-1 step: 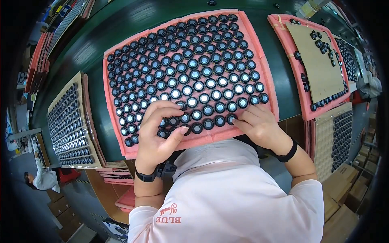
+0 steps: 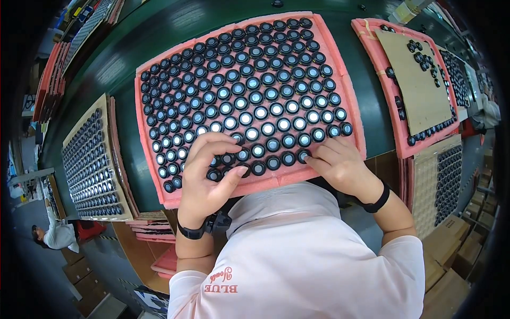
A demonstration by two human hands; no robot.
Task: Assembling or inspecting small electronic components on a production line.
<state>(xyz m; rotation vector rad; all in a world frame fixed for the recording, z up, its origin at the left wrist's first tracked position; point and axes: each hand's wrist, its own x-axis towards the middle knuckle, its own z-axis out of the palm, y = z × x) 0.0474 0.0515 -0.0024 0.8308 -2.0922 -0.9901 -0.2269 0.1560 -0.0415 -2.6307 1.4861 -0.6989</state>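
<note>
A pink foam tray (image 2: 355, 106) lies before me, filled with rows of small black round parts (image 2: 261, 112) with pale, shiny round centres. My left hand (image 2: 204, 175) hovers over the tray's near edge, left of the middle. Its thumb and forefinger are spread around several parts of the nearest rows, gripping none that I can see. At the near right corner my right hand (image 2: 340, 166) is closed, with its fingertips at a round black part (image 2: 304, 156) in the nearest row. The curled fingers hide the parts beneath them.
The tray rests on a dark green bench (image 2: 164, 34). To the right is another pink tray (image 2: 401, 127) with a cardboard sheet (image 2: 422, 98) and loose round parts on it. A filled board (image 2: 90, 165) stands at left. Beyond it, far left, is a person (image 2: 58, 234).
</note>
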